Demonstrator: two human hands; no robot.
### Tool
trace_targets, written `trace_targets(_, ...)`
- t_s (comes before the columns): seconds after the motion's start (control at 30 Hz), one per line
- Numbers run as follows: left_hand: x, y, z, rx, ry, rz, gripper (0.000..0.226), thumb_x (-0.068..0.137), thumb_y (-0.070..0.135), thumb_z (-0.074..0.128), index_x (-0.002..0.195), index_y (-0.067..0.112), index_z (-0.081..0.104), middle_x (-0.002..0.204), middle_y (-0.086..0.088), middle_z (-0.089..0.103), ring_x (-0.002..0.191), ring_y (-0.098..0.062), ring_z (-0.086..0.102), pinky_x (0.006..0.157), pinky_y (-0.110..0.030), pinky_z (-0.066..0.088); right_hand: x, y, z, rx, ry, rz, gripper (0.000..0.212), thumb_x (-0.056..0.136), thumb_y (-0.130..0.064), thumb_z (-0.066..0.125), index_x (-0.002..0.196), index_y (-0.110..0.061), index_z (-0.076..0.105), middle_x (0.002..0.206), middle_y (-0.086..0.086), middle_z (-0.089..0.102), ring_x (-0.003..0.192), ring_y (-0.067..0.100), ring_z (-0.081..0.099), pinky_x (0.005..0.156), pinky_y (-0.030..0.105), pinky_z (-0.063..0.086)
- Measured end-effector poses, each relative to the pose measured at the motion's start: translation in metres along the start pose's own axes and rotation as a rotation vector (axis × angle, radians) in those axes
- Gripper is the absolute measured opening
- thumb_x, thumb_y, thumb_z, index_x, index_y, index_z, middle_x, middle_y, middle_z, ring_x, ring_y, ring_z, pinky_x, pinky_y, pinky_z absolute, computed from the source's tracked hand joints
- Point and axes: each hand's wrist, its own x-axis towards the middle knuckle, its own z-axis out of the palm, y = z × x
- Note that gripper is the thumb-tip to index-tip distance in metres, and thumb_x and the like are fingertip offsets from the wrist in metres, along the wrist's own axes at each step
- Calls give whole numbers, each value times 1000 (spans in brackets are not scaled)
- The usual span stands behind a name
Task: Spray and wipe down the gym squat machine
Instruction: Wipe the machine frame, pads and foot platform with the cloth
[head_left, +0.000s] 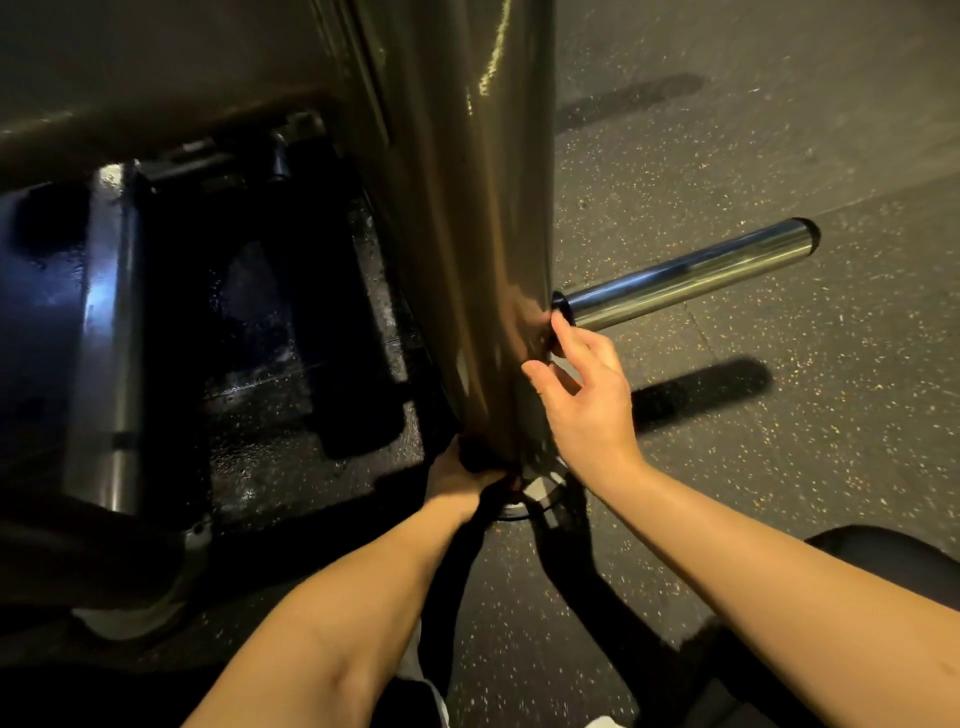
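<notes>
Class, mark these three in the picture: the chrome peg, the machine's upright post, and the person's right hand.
chrome peg (691, 273): head view, middle of its shaft.
upright post (467, 234): head view, glossy front face.
right hand (587, 410): head view, back of the hand.

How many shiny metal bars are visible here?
2. One bar sticks out rightward from the post, just above the right hand; the second bar lies along the left side. More may be hidden behind the post.

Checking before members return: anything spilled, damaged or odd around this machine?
The rubber floor left of the upright post glistens wet, unlike the dry floor on the right. No damage shows.
</notes>
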Motion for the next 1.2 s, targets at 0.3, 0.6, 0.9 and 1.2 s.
trace_targets(0.3,-71,57,-51,-222,-116,-89,25,85,16,84,109,14,76,103,-4,76,92,-19,72,85,-30,57,-27,32,7,-98,-327,529,30,98,-34,67,116,-11,75,110,6,74,107,22,66,95,31,47)
trace_targets(0.6,-114,112,-92,-481,-40,-92,27,100,1,49,125,0,59,112,-18,70,101,-31,68,81,-43,60,-53,6,-5,243,-181,508,9,89,-16,80,97,-17,74,95,5,78,100,30,74,88,37,59)
trace_targets(0.9,-118,157,-109,-466,168,388,57,91,30,77,143,24,55,122,4,74,107,-13,72,87,-30,60,-17,-81,-8,257,13,-55,61,103,-39,55,158,-46,28,166,0,33,148,28,40,120,45,38)
trace_targets(1.2,-102,165,-111,-528,326,355,54,85,39,81,131,23,59,124,-2,70,113,-26,68,100,-50,56,-60,-13,68,119,-15,60,66,110,-26,42,160,-39,0,170,-9,-18,155,6,-17,124,24,2)
